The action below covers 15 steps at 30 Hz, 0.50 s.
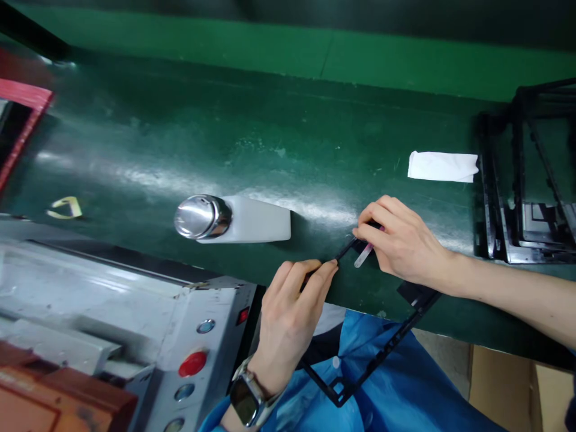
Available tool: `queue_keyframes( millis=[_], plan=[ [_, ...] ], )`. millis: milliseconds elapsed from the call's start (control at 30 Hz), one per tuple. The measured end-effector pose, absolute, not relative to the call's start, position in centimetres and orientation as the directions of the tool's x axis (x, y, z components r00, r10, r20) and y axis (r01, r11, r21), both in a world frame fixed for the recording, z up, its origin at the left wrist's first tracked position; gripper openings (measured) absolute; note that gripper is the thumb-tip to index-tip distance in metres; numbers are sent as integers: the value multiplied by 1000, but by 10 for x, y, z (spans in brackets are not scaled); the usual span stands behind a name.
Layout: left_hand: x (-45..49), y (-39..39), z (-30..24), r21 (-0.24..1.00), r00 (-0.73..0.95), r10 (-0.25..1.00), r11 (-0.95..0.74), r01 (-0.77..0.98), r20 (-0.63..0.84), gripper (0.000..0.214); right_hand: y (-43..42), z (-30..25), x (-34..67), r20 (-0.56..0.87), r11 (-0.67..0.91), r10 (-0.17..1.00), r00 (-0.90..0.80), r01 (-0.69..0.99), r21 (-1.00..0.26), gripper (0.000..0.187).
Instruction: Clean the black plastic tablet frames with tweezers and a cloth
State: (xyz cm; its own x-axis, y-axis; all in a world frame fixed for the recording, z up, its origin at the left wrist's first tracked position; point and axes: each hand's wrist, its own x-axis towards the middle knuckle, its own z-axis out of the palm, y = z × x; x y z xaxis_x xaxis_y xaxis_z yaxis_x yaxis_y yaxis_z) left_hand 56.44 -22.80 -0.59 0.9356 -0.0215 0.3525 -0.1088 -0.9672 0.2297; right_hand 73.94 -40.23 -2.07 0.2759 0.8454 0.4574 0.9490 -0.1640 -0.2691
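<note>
My left hand [292, 312], with a watch on its wrist, is closed on the upper rail of a black plastic frame [391, 348]. The frame hangs tilted over the bench's front edge, its lower corner before the blue clothing. My right hand [400, 240] is closed at the frame's upper end, fingertips touching the rail. Out of its grip sticks a slim tool [363, 255] with a clear, rounded end and a pink part. The tool's other end is hidden by the fingers, so its kind cannot be made out.
A white bottle with a shiny metal cap [256, 220] lies or stands left of my hands on the green bench [315, 144]. A white strip [443, 167] and stacked black frames [517, 180] are at right. A grey machine with a red button [192, 363] stands at lower left.
</note>
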Motion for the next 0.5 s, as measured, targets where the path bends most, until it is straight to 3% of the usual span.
queue_keyframes(
  millis=[500],
  plan=[
    [568, -226, -10, 445, 963, 94, -895, -29, 251, 14, -404, -21, 738, 437, -173, 854, 281, 947, -272, 32]
  ],
)
